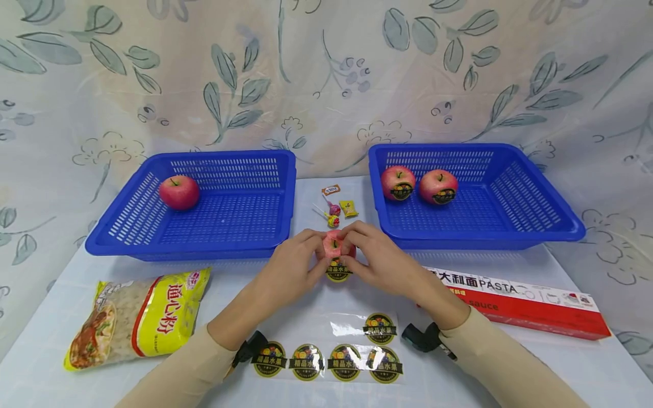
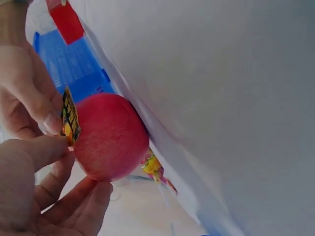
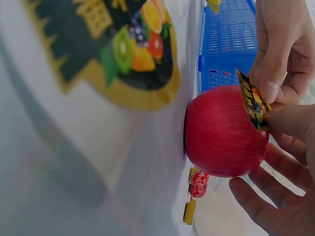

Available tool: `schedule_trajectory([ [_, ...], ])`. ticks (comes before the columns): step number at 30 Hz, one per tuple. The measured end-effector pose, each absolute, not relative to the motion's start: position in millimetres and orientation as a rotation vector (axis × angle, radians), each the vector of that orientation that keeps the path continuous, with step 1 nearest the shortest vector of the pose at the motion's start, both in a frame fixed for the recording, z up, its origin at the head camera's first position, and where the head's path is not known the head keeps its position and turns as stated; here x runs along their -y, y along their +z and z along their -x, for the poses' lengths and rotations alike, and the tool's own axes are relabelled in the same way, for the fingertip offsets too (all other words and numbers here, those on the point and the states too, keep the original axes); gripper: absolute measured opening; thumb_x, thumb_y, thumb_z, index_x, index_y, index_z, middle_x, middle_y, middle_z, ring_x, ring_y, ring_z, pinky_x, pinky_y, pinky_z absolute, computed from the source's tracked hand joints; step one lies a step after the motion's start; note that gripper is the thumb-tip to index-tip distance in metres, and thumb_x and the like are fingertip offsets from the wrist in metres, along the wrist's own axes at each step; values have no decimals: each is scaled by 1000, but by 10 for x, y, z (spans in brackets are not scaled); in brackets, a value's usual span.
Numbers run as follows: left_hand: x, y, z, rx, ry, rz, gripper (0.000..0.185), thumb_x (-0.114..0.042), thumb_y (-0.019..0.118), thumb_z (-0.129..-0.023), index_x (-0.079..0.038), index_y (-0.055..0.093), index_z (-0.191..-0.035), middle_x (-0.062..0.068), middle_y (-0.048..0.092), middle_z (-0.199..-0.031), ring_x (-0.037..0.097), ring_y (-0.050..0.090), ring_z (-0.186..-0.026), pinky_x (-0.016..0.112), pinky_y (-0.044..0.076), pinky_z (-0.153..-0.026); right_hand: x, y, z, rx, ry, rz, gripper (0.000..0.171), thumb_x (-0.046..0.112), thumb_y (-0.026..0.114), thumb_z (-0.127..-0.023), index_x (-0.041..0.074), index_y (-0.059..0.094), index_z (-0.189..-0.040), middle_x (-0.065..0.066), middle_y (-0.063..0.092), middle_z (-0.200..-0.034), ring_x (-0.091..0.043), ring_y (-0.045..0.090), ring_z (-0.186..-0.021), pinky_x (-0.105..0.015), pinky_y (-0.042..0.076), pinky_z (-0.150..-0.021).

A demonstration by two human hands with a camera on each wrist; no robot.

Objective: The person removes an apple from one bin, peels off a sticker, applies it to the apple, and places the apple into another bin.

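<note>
Head view: both hands meet at the table's centre around a red apple (image 1: 334,245). The left hand (image 1: 294,266) curls its fingers round the apple from 9 o'clock, and the right hand (image 1: 380,258) closes on it from 3 o'clock. A round fruit sticker (image 1: 338,271) hangs at the apple's 6 o'clock, pinched between the thumbs. At 12 o'clock from the apple lie small sweets (image 1: 334,209), between the left basket (image 1: 153,238) holding one apple and the right basket (image 1: 510,235) holding two stickered apples. At 6 o'clock lies a sticker sheet (image 1: 331,357); a noodle bag (image 1: 135,317) sits at 8 o'clock and a pasta box (image 1: 520,303) at 4 o'clock.

Left wrist view: the apple (image 2: 110,137) rests against the table, cupped from 7 o'clock by the left hand (image 2: 44,191), whose thumb pinches the sticker (image 2: 70,120) against the right hand's fingertip.

Right wrist view: the apple (image 3: 224,130) is cradled by the right hand (image 3: 280,172) at 4 o'clock; the sticker (image 3: 252,101) stands edge-on at the apple's 2 o'clock, nipped between both thumbs.
</note>
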State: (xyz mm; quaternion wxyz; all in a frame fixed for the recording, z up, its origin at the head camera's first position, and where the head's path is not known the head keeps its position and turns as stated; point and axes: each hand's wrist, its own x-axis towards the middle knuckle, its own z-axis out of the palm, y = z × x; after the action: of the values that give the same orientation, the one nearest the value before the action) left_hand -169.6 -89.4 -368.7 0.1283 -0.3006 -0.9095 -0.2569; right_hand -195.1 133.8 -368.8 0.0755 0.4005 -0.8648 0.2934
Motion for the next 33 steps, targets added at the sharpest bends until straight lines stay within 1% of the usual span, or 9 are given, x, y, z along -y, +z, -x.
schedule_trajectory([
  [4, 884, -3696, 1716, 2611, -771, 871, 10, -9, 72, -92, -9, 63, -87, 7, 69, -103, 15, 61, -78, 28, 51, -64, -1326, -3700, 1965, 2562, 887, -1221, 9, 11, 72, -94, 14, 64, -91, -5, 66, -121, -19, 63, -114, -36, 53, -97],
  [7, 877, -3692, 1729, 2606, -797, 859, 10, -8, 71, -92, -8, 61, -92, 4, 62, -92, 14, 53, -73, 28, 48, -60, -1327, -3685, 1975, 2545, 894, -1234, 9, 9, 72, -92, 14, 65, -91, -4, 66, -118, -17, 63, -112, -36, 53, -97],
  [10, 882, -3688, 1740, 2640, -815, 859, 23, -11, 74, -92, -5, 61, -109, 6, 62, -101, 16, 56, -83, 31, 54, -71, -1342, -3680, 1982, 2556, 901, -1232, 13, 9, 73, -91, 11, 65, -101, -4, 64, -119, -17, 60, -110, -36, 53, -95],
  [12, 887, -3691, 1748, 2671, -805, 874, 41, -15, 77, -91, -1, 59, -126, 9, 60, -111, 18, 59, -92, 34, 56, -80, -1359, -3688, 1978, 2594, 890, -1224, 27, 13, 75, -90, 9, 64, -114, -5, 61, -126, -18, 58, -116, -38, 52, -99],
  [14, 888, -3690, 1753, 2704, -790, 894, 55, -19, 79, -91, 2, 56, -137, 12, 57, -119, 21, 60, -100, 35, 57, -88, -1379, -3696, 1973, 2645, 872, -1226, 45, 18, 78, -90, 7, 59, -130, -7, 58, -133, -21, 55, -122, -40, 51, -102],
  [17, 884, -3675, 1757, 2746, -755, 927, 61, -22, 81, -91, 3, 56, -141, 17, 53, -128, 27, 61, -111, 38, 56, -94, -1398, -3701, 1973, 2711, 838, -1233, 61, 21, 81, -89, 7, 52, -142, -10, 54, -140, -25, 52, -130, -44, 47, -110],
  [21, 887, -3643, 1758, 2831, -715, 930, 61, -21, 83, -89, -1, 57, -140, 20, 55, -138, 33, 60, -123, 45, 53, -102, -1403, -3691, 1999, 2735, 849, -1267, 66, 18, 83, -88, 6, 49, -143, -10, 52, -139, -24, 52, -130, -43, 46, -112],
  [25, 894, -3627, 1768, 2899, -712, 915, 62, -18, 84, -87, -3, 53, -140, 16, 60, -134, 30, 61, -120, 46, 53, -102, -1398, -3679, 2027, 2741, 848, -1297, 68, 18, 83, -87, 2, 48, -142, -11, 50, -138, -24, 52, -128, -42, 46, -112],
  [33, 888, -3662, 1792, 2929, -685, 873, 79, -23, 86, -86, 5, 45, -147, 18, 58, -135, 30, 59, -125, 45, 49, -108, -1375, -3668, 2068, 2801, 832, -1287, 74, 22, 83, -87, -2, 45, -145, -14, 53, -138, -24, 55, -126, -42, 48, -110],
])
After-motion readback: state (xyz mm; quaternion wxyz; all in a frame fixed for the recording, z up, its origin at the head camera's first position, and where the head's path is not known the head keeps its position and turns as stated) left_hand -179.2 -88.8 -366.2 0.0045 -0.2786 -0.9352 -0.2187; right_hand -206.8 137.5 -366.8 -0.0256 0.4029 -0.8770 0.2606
